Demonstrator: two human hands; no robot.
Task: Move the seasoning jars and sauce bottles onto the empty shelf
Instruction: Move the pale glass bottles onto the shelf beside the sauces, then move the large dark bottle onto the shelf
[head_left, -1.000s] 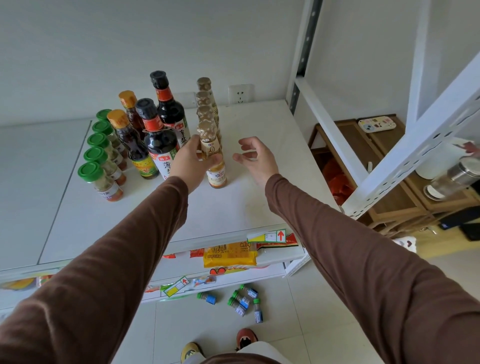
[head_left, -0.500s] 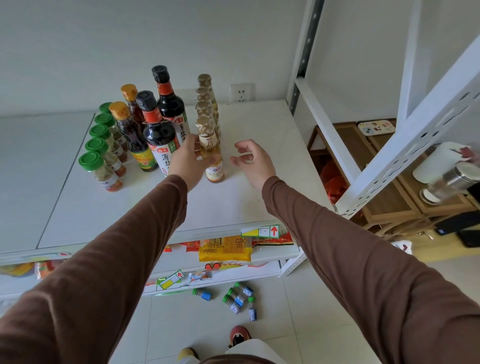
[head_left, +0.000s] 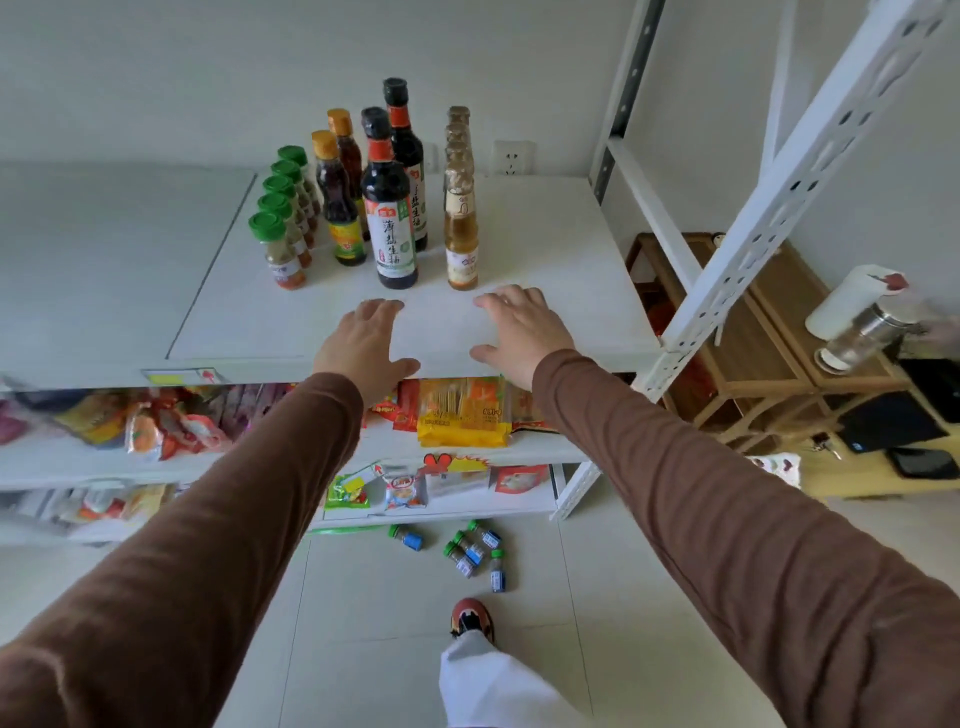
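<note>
On the white top shelf (head_left: 561, 270) stand four rows: several green-capped seasoning jars (head_left: 279, 249), two amber-capped dark bottles (head_left: 336, 208), two tall black-capped soy sauce bottles (head_left: 388, 218) and a file of pale golden bottles (head_left: 460, 228). My left hand (head_left: 363, 343) and my right hand (head_left: 519, 332) hover empty over the shelf's front edge, fingers relaxed, a short way in front of the bottles. Several small blue-labelled jars (head_left: 470, 551) lie on the floor below.
Lower shelves hold snack packets, among them an orange pack (head_left: 462, 415). A white perforated upright (head_left: 748, 228) rises at the right. Beyond it stand a wooden rack (head_left: 769, 374), a white cup and a glass jar (head_left: 857, 332). My shoe (head_left: 470, 618) is on the tiled floor.
My left hand let go of the front golden bottle, which stays standing. Both hands drew back toward the shelf's front edge and opened out.
</note>
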